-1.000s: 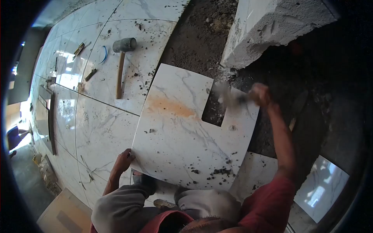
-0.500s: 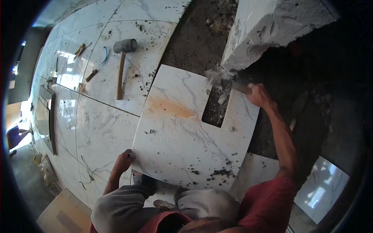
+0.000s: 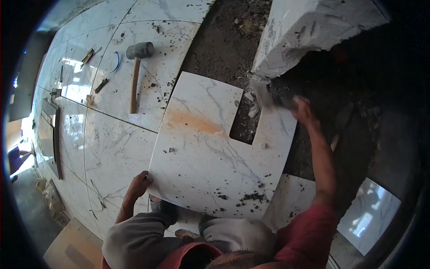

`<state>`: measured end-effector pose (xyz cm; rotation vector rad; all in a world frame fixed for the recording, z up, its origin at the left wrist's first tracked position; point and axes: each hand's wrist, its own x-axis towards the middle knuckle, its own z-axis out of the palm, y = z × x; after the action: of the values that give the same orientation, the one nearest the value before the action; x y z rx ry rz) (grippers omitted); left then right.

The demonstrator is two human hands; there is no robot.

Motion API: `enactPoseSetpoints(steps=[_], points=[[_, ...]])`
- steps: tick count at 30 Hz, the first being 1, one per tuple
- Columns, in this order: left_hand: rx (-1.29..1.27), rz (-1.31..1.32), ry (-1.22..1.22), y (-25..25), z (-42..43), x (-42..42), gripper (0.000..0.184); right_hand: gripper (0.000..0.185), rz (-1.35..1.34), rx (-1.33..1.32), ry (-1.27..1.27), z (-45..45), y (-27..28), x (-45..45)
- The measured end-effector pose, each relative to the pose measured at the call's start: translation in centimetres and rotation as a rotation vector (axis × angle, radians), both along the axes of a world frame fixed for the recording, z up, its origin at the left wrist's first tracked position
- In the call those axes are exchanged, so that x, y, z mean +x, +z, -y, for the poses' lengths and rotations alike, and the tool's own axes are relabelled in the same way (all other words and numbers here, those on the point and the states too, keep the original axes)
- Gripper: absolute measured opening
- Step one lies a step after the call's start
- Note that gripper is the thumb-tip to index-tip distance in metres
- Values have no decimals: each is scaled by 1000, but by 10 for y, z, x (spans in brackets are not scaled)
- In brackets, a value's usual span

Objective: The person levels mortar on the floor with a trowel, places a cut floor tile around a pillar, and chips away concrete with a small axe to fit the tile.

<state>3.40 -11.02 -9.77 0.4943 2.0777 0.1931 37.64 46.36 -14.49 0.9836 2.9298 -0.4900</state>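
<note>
Notched tile (image 3: pixel 210 154) at the centre of the frame, in surface view: a white, glossy slab with grey marble-like veins, its outline bowed by the lens. A narrow rectangular notch enters from the upper edge, right of centre, exposing dark, rubble-strewn ground (image 3: pixel 219 49). An orange-brown stain crosses the upper left part of the face; dark crumbs are scattered below, thickest toward the lower right corner. The left hand (image 3: pixel 141 180), lower left of centre, touches the slab's left edge with fingers curled; whether it pinches the edge cannot be told. The right hand (image 3: pixel 303 111), right of centre, is closed around a motion-blurred tool (image 3: pixel 264 93) above the notch's upper end. Upper left, a mallet (image 3: pixel 139 50) lies on the laid floor tiles (image 3: pixel 118 148)
</note>
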Motion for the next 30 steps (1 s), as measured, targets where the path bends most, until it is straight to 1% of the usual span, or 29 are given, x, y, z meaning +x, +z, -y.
enactPoseSetpoints(steps=[1,2,3,5,6,7,8,9,10,11,12,13,14,15,16,18,19,20,21,22,23,24,25,26,28,29,30], points=[[8,-4,-8,-2,0,1,35,36,286,-36,-247,-8,-3,-6],[38,1,-16,-7,2,3,35,35,372,-39,-324,-7,5,-13],[54,5,-34,-5,6,-2,35,35,361,-47,-342,6,16,-12],[65,-23,-52,-9,7,-4,35,33,199,-47,-221,31,43,-9],[77,-9,-36,-9,10,-5,34,33,203,-54,-221,40,44,-10],[90,6,-9,-11,13,-3,34,33,1,7,8,46,44,-13],[27,21,24,-4,5,1,34,33,-194,54,236,52,42,-12],[-33,35,46,7,-8,1,34,33,-182,42,236,47,26,-14],[-40,33,3,13,-15,0,33,32,33,5,-11,28,-2,-24],[-35,29,-3,8,-7,1,33,32,241,-34,-259,18,-16,-32],[42,20,-38,-3,2,0,33,31,430,-124,-358,18,27,-57],[111,11,-82,-12,11,-7,33,31,417,-121,-368,26,36,-59],[46,-10,-100,6,-6,-3,33,25,268,-100,-272,40,43,-52],[47,-7,-97,2,-5,-4,33,20,124,-77,-170,47,47,-48],[66,15,-68,-1,2,-6,34,20,135,-88,-177,54,51,-43],[88,42,-14,0,2,1,34,21,-227,87,227,53,57,-39],[54,57,-26,2,-1,-3,34,21,-222,84,223,42,48,-35],[28,66,-41,5,-7,-5,35,25,66,42,-21,20,31,-34],[33,65,-46,5,-4,-2,35,29,353,-2,-264,11,32,-38],[43,27,-66,2,-2,-1,35,26,430,20,-287,5,35,-39],[44,-10,-88,0,-2,-4,35,26,422,21,-298,9,41,-39],[81,38,-26,-3,1,-4,35,25,208,-30,-106,16,45,-37],[64,49,-28,-2,7,-3,35,23,1,-97,71,26,44,-31],[60,37,-21,-2,3,-3,35,23,3,-96,74,19,31,-25],[46,26,-5,2,2,-2,35,25,-316,-22,394,0,-3,-7],[50,14,-31,4,-1,-3,35,25,-320,-20,400,-6,-3,-9],[58,3,-62,3,-4,-3,35,25,-2,-4,28,-14,-1,-10]])
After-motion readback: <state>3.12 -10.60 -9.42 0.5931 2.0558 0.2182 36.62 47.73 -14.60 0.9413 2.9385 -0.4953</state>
